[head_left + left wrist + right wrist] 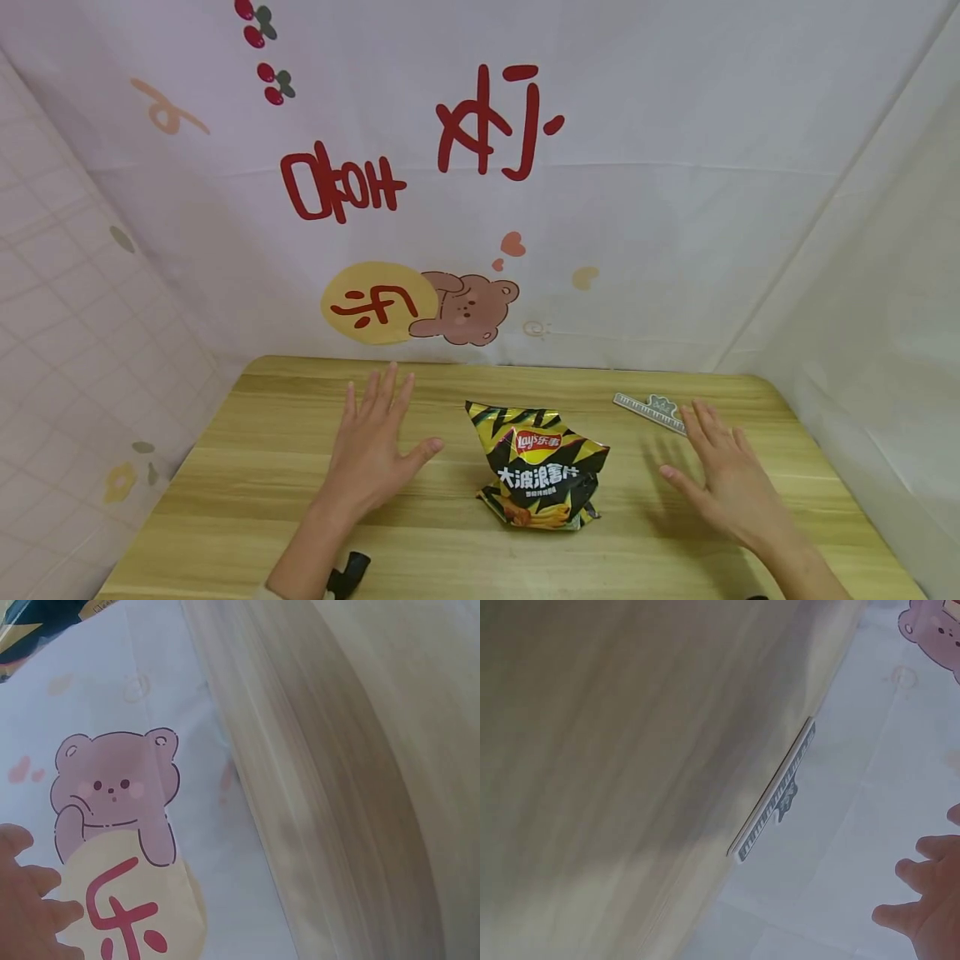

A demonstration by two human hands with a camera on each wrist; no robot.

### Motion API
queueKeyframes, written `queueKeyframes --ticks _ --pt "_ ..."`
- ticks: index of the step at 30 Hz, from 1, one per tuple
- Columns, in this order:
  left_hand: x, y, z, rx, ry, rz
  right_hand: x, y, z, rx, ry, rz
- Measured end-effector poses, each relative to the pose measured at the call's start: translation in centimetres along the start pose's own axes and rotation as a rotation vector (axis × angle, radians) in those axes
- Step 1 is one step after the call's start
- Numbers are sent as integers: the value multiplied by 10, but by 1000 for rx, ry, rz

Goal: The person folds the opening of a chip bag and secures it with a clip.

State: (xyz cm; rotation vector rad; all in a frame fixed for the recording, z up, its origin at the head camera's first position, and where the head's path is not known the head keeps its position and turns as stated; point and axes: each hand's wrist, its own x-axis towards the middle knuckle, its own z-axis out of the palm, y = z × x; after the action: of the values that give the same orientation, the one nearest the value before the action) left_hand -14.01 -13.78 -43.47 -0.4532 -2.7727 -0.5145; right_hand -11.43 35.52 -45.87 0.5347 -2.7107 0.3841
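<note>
A black and yellow Lay's chip bag [542,475] stands on the wooden table between the two hands, its top slanting and its left corner pointed. To its left, the left hand [377,450] is held with fingers spread and nothing in them. On the other side, the right hand [731,483] also has its fingers extended and holds nothing; its shadow falls on the table. Just beyond the right fingertips lies a sealing clip [651,412] with a piano-key pattern, partly covered by that hand. The right wrist view shows the clip [776,791] apart from the fingers.
The wooden table [247,467] ends at the back against a white cloth [660,275] printed with a bear and red characters. More cloth hangs at both sides. A black object [349,575] shows beside the left forearm.
</note>
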Motion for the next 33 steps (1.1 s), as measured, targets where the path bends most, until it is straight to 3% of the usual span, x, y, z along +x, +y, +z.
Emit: queueKeyframes --ticks 17,33 --pt "4 15 2 -31 113 69 5 -27 4 59 68 -25" --pt "16 33 6 -162 219 161 10 -47 7 158 93 10"
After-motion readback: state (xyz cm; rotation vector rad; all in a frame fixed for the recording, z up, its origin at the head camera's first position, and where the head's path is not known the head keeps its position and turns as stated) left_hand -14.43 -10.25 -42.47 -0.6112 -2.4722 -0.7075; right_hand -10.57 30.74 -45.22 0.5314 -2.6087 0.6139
